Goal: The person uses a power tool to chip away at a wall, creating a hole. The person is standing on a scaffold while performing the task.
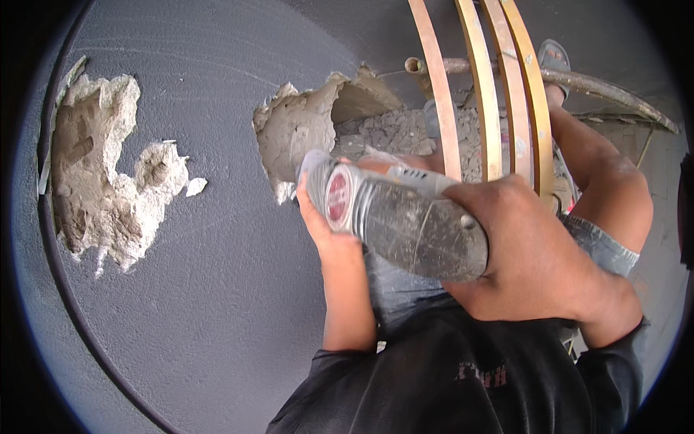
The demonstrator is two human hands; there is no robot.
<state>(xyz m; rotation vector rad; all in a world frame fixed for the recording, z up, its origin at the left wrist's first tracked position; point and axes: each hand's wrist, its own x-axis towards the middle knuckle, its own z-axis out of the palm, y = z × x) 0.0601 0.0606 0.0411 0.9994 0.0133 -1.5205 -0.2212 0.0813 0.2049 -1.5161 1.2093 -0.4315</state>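
A dusty, dark grey power tool (423, 231), shaped like a hammer drill, has an oval label with a red centre. My right hand (517, 249) is wrapped round its rear end. At the front, my left hand (322, 213) grips the tool's side, with some fingers hidden behind the body. The front part looks blurred, and no bit shows. Beyond it, a broken-out hole (300, 134) with rough edges opens in the dark grey textured wall (231, 304). Crumbled rubble (394, 130) lies on the hole's right.
Another chipped patch (94, 173) exposes pale masonry on the left, beside a dark curved strip (61, 289). Several wooden slats (481, 87) rise just past the tool. A dusty pole (607, 90) crosses behind them, near my sandalled foot (554, 56).
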